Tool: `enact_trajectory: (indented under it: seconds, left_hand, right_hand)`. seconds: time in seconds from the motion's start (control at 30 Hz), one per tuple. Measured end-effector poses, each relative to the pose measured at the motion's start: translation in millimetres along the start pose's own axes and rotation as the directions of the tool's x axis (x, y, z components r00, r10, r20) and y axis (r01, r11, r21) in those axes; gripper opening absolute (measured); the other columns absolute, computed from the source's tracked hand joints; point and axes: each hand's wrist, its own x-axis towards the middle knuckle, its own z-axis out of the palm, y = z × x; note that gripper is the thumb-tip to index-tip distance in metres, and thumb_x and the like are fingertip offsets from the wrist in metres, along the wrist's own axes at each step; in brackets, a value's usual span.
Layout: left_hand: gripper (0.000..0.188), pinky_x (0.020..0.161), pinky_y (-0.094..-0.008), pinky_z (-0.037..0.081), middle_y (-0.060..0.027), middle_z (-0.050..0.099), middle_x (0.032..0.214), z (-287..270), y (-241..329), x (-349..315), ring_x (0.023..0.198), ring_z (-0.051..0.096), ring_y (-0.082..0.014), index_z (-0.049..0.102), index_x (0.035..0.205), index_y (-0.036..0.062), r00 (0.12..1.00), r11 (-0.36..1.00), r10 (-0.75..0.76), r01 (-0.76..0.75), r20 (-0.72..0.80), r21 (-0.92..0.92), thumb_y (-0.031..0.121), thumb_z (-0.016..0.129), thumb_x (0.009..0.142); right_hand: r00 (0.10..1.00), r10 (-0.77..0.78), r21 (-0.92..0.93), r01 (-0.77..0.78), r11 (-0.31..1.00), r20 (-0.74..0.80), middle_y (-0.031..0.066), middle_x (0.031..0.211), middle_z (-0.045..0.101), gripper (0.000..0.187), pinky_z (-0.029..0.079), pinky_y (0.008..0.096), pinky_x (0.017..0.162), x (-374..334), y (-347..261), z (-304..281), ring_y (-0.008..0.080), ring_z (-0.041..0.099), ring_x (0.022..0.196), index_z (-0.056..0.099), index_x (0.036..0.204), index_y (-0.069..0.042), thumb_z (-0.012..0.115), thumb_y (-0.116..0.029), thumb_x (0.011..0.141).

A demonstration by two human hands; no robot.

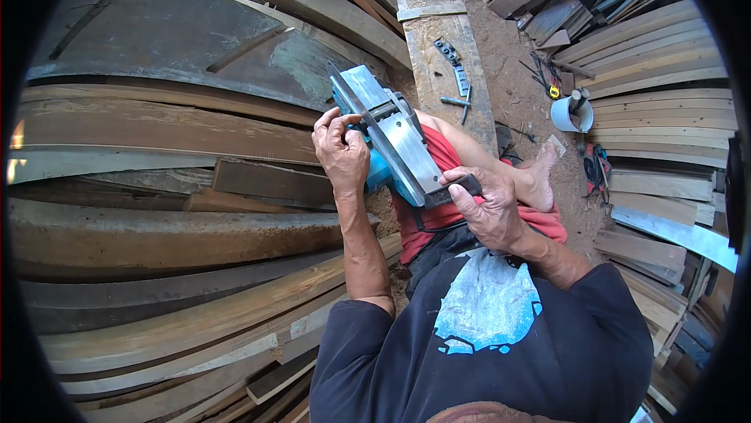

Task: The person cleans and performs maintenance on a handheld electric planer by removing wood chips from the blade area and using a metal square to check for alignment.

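An electric planer (412, 149), with a blue body and flat silver sole, lies with its sole facing up over my lap. A long grey bar (383, 141) runs along its left side. My left hand (344, 155) has curled fingers against that side, its index finger reaching over the bar near the cutter opening. At the near end, my right hand (491, 205) grips the planer by a black end piece (455, 190), thumb and fingers closed around it. The underside of the body and part of my left fingers' contact are hidden.
A worn wooden bench (434, 28) extends ahead, bearing small dark parts (447, 50) and a T-shaped wrench (465, 104). A white bucket (569, 116) and yellow tape measure (555, 92) stand on the right floor. Stacked planks (172, 239) crowd the left; more boards (657, 114) line the right.
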Motion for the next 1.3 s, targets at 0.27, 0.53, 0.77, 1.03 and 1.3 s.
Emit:
enact_trajectory:
  seconds: [0.27,0.53,0.77,1.03,1.3]
  left_hand:
    - [0.028,0.095,-0.0439,0.052,-0.0143,0.066,0.125,-1,1,1,0.116,0.061,-0.032,0.077,0.095,0.0059,1.0,0.999,0.003,-0.003,0.009,-0.035,-0.004,0.055,0.081]
    - [0.033,0.101,-0.041,0.051,-0.0135,0.066,0.129,-2,3,-1,0.121,0.062,-0.0289,0.08,0.093,0.0072,0.999,0.999,0.033,-0.033,0.022,0.01,-0.007,0.051,0.083]
    - [0.032,0.102,-0.0438,0.05,-0.0134,0.065,0.125,0,4,-1,0.119,0.06,-0.0316,0.082,0.096,0.0092,0.999,0.997,-0.006,0.01,-0.047,0.076,-0.003,0.056,0.082]
    - [0.031,0.103,-0.0439,0.05,-0.0139,0.067,0.124,0,-2,1,0.12,0.062,-0.032,0.079,0.099,0.0077,1.0,1.0,-0.021,0.022,-0.013,0.02,-0.002,0.055,0.082]
    - [0.031,0.102,-0.0477,0.048,-0.0151,0.065,0.116,6,-15,0,0.112,0.061,-0.0339,0.065,0.118,0.004,0.983,0.981,-0.181,0.181,-0.001,-0.074,0.008,0.061,0.087]
  right_hand:
    - [1.0,-0.015,-0.023,0.015,1.0,0.003,0.0128,0.096,0.076,0.02,0.059,0.0327,0.075,0,2,0,0.018,0.074,0.085,0.07,0.113,0.003,0.068,-0.013,0.102]
    - [1.0,-0.017,-0.011,0.017,1.0,-0.011,0.013,0.097,0.076,0.019,0.059,0.0332,0.076,0,2,1,0.019,0.075,0.086,0.07,0.113,0.003,0.068,-0.013,0.102]
    - [1.0,-0.024,-0.035,0.024,0.999,0.002,0.0137,0.098,0.077,0.02,0.059,0.0342,0.08,1,1,0,0.0209,0.076,0.089,0.07,0.113,0.003,0.068,-0.013,0.102]
    - [0.997,0.067,0.021,-0.067,0.998,0.025,0.0058,0.096,0.075,0.018,0.058,0.0301,0.079,8,1,-14,0.012,0.069,0.085,0.071,0.115,0.001,0.066,-0.014,0.105]
    - [0.929,0.3,0.063,-0.293,0.954,-0.218,0.0071,0.103,0.077,0.02,0.058,0.0288,0.081,25,108,-99,0.0112,0.071,0.093,0.071,0.119,-0.001,0.065,-0.013,0.105]
